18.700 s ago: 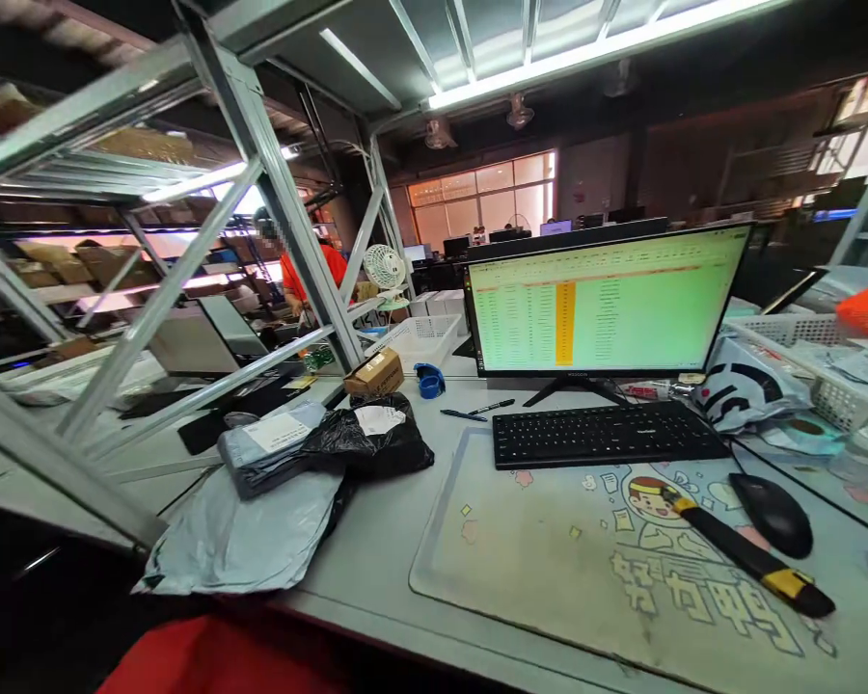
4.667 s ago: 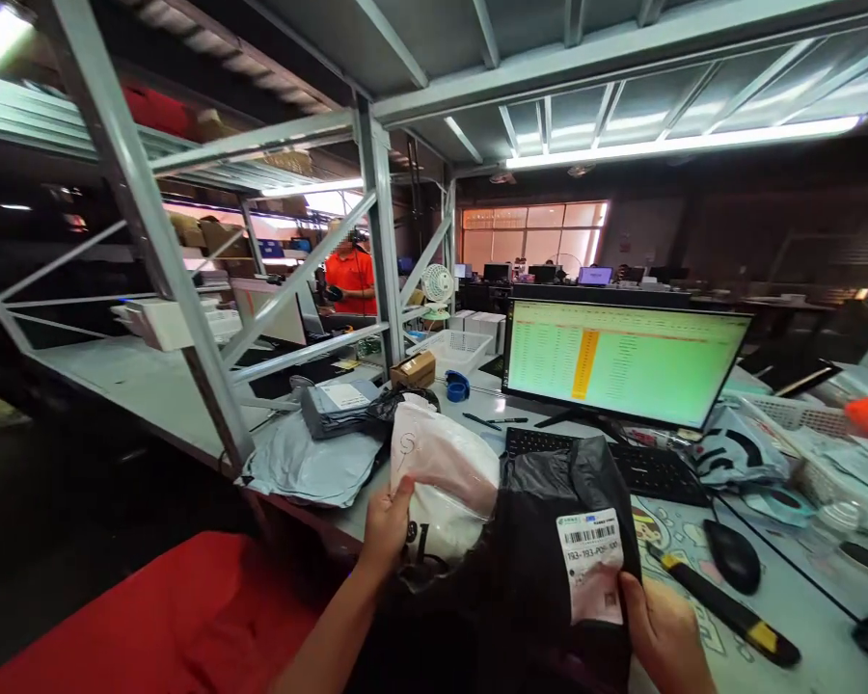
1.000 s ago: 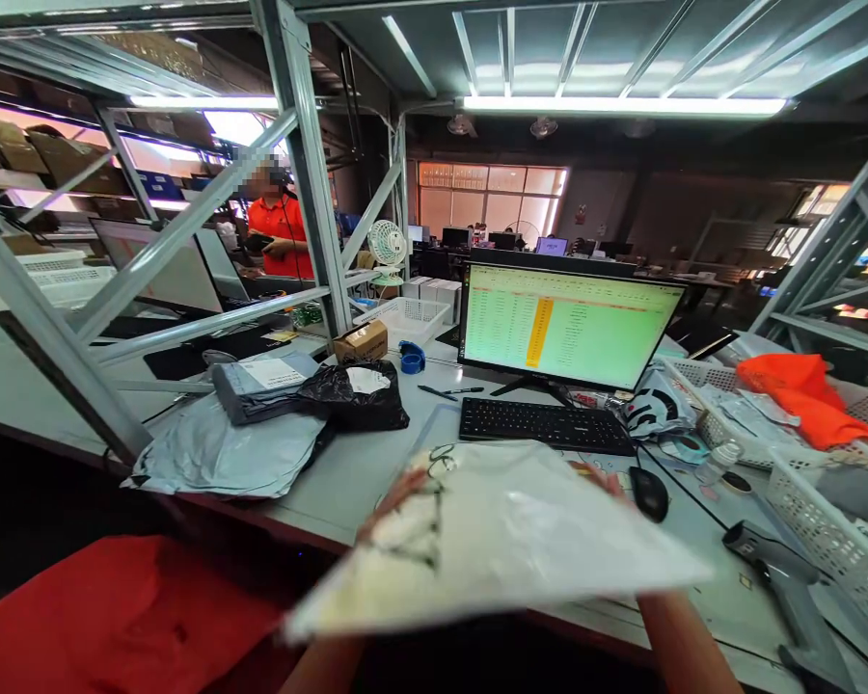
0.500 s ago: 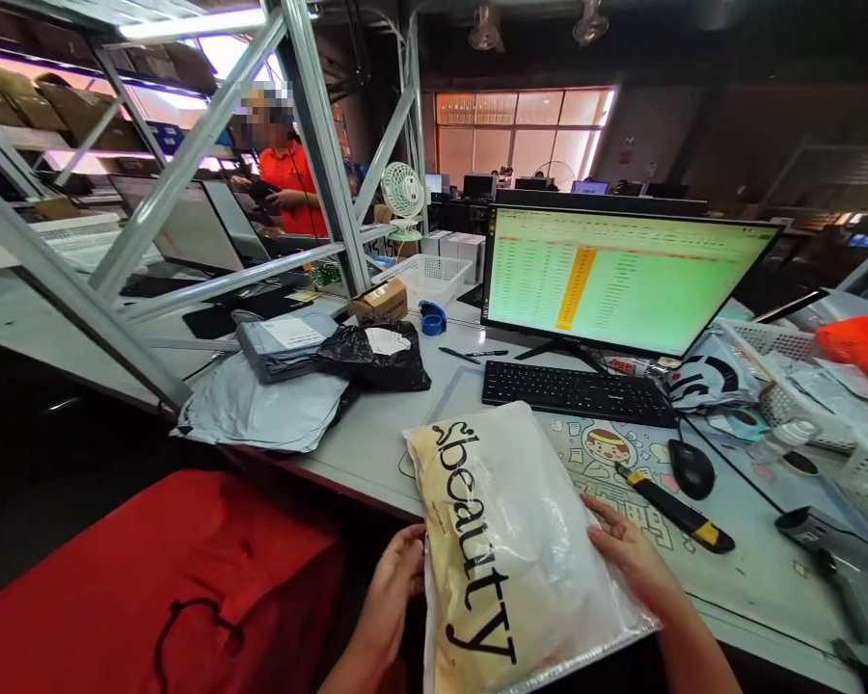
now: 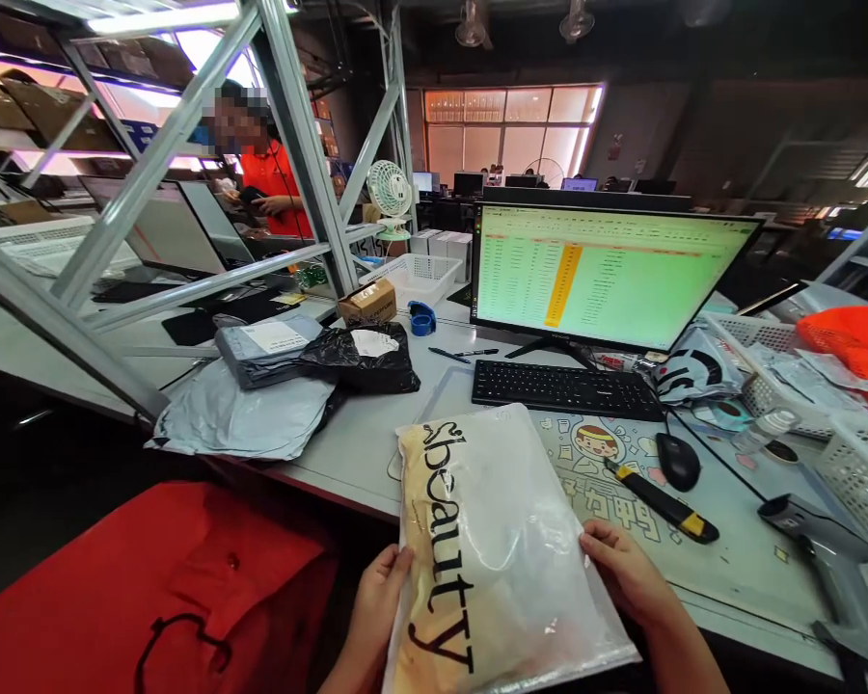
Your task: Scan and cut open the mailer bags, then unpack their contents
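Observation:
A white and cream plastic packaging bag (image 5: 510, 540) with "beauty" printed in black tilts over the desk's front edge. My left hand (image 5: 382, 600) grips its left edge, thumb on top. On the opposite side my right hand (image 5: 626, 569) pinches the bag's right edge between thumb and fingers. What lies inside is hidden, though a pinkish tint shows near the bottom. Just beyond the right hand, a black and yellow utility knife (image 5: 662, 501) rests on the printed desk mat (image 5: 600, 482).
A keyboard (image 5: 564, 387), monitor (image 5: 608, 280) and mouse (image 5: 677, 461) stand behind the bag. Parcels (image 5: 250, 405) are heaped at left beside a metal frame (image 5: 304, 145). A barcode scanner (image 5: 817, 540) and baskets (image 5: 860, 482) sit at right. A red bag (image 5: 151, 588) is below left; a person (image 5: 267, 173) stands beyond.
The bag has turned slightly and lies flatter between my hands. The thumb of my right hand now presses on its edge. The view has shifted a little to the right.

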A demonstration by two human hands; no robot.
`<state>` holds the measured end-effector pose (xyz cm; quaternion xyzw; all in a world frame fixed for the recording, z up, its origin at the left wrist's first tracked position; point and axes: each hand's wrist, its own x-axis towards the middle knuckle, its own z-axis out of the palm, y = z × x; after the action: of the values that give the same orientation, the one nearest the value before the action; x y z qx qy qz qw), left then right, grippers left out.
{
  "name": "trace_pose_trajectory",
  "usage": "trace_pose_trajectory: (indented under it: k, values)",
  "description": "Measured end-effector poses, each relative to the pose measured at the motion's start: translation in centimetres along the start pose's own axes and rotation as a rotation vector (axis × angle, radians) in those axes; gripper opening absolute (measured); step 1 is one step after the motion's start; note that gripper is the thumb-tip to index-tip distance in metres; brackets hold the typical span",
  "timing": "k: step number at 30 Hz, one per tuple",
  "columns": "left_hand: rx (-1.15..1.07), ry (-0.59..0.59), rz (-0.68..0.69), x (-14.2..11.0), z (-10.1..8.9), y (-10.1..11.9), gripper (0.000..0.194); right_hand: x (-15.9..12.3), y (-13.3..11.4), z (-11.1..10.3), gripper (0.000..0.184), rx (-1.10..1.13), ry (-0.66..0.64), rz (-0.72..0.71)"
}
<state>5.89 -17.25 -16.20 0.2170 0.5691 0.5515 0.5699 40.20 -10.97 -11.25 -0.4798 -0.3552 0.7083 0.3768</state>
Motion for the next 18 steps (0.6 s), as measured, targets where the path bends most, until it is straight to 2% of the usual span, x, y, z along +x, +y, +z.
trace_pose_trajectory:
  k: [3, 6, 11, 13, 15, 17, 18]
  values:
    - [0.060, 0.008, 0.006, 0.7, -0.7, 1.9, 0.065, -0.9, 0.5, 0.9, 0.053, -0.023, -0.094, 0.014]
    - [0.117, 0.014, 0.038, 1.2, -1.4, 2.9, 0.065, -1.8, 1.0, 1.9, 0.052, -0.098, -0.152, -0.065]
    - [0.111, -0.011, 0.000, 1.4, -2.0, 1.5, 0.062, -2.8, 3.1, 2.4, 0.045, -0.188, -0.081, -0.208]
    - [0.035, -0.035, -0.031, 1.2, -2.0, 0.7, 0.061, -3.2, 4.3, 1.6, 0.047, -0.177, -0.051, -0.209]
    - [-0.039, -0.086, -0.051, 0.8, -1.8, 0.2, 0.059, -3.6, 5.4, 0.0, 0.056, -0.185, -0.005, -0.149]
    - [-0.075, -0.146, -0.052, 0.3, -1.5, 0.0, 0.058, -4.2, 6.0, -2.0, 0.063, -0.288, 0.081, -0.120]
    - [-0.076, -0.166, -0.044, 0.1, -1.3, -0.1, 0.057, -4.6, 6.2, -2.9, 0.063, -0.376, 0.138, -0.152]
